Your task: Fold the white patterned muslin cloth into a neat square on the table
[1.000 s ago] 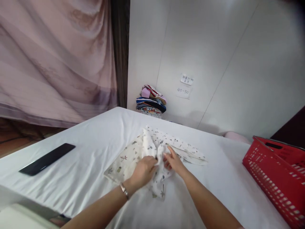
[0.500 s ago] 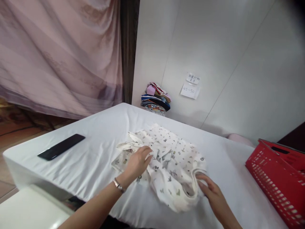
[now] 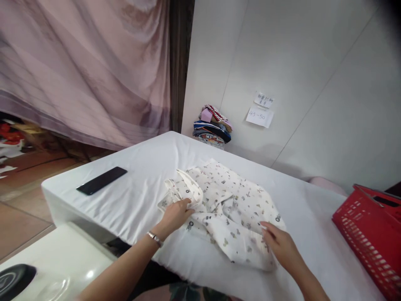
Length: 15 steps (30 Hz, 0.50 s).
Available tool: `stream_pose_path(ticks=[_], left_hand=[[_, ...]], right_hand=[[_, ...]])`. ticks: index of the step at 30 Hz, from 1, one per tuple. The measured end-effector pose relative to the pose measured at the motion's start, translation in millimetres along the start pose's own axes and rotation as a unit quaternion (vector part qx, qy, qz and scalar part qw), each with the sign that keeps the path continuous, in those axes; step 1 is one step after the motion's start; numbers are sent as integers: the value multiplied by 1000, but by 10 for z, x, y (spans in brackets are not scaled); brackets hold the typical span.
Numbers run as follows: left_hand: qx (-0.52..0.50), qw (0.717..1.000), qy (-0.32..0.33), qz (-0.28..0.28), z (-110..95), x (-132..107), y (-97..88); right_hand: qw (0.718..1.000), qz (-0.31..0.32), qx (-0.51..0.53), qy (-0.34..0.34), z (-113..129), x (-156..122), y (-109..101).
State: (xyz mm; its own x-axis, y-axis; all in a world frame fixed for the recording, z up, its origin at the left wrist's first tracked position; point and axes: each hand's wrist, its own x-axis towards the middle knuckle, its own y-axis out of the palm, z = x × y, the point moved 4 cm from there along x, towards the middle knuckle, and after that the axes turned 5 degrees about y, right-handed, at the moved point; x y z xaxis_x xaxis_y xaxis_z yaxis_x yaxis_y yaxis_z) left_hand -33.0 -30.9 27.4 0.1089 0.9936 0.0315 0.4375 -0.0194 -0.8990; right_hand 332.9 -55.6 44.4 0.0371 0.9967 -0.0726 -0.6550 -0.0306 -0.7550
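A white garment (image 3: 238,200) with small animal and plant prints lies rumpled on the white-covered table (image 3: 147,167). Which kind of garment it is, I cannot make out. At its left side my left hand (image 3: 175,215), with a silver watch or bracelet on the wrist, is closed on a bunched fold of the cloth. A stitched edge loops up just beyond those fingers. My right hand (image 3: 280,246) pinches the fabric near the garment's right side, thumb and index finger together. The cloth under both hands is partly folded over itself.
A black phone-like slab (image 3: 102,180) lies at the table's left. Folded clothes (image 3: 213,125) are stacked against the wall at the back. A red plastic basket (image 3: 366,234) stands on the right. Paper notes (image 3: 260,116) hang on the wall. A white glossy surface (image 3: 65,255) is at lower left.
The rounded opening beside my right hand has flattened, and the cloth there now spreads out more. My left hand has gathered a fold. The view has shifted slightly left.
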Motion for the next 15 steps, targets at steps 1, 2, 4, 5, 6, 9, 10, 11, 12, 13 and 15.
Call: stream_pose_path(ticks=[1, 2, 4, 5, 6, 9, 10, 11, 12, 13, 15], left_hand=[[0, 1000, 9, -3, -7, 16, -2], [-5, 999, 28, -16, -21, 37, -22], [-45, 993, 71, -80, -29, 83, -154], [-81, 984, 86, -132, 2, 101, -273], [-120, 970, 89, -193, 68, 109, -426], [-203, 898, 16, -391, 478, 51, -958], [-220, 871, -32, -438, 658, 7, -1108], [-236, 847, -80, -469, 835, -42, -1227], [-246, 832, -125, -481, 998, -91, -1309], [-241, 827, -168, -480, 1141, -141, -1357], [-215, 835, -228, -452, 1355, -233, -1354]], right_hand=[[999, 25, 1, -32, 228, 66, 92], [996, 40, 1, -74, 464, 121, 196], [986, 78, -16, -149, 877, 187, 464], [979, 94, -36, -179, 1038, 197, 612], [971, 110, -61, -205, 1162, 191, 759], [948, 146, -114, -258, 1342, 85, 1110], [943, 156, -115, -270, 1358, 24, 1173], [940, 166, -107, -279, 1361, -46, 1205], [937, 180, -92, -284, 1358, -123, 1207], [935, 196, -76, -287, 1350, -202, 1183], [926, 246, -44, -282, 1320, -355, 1090]])
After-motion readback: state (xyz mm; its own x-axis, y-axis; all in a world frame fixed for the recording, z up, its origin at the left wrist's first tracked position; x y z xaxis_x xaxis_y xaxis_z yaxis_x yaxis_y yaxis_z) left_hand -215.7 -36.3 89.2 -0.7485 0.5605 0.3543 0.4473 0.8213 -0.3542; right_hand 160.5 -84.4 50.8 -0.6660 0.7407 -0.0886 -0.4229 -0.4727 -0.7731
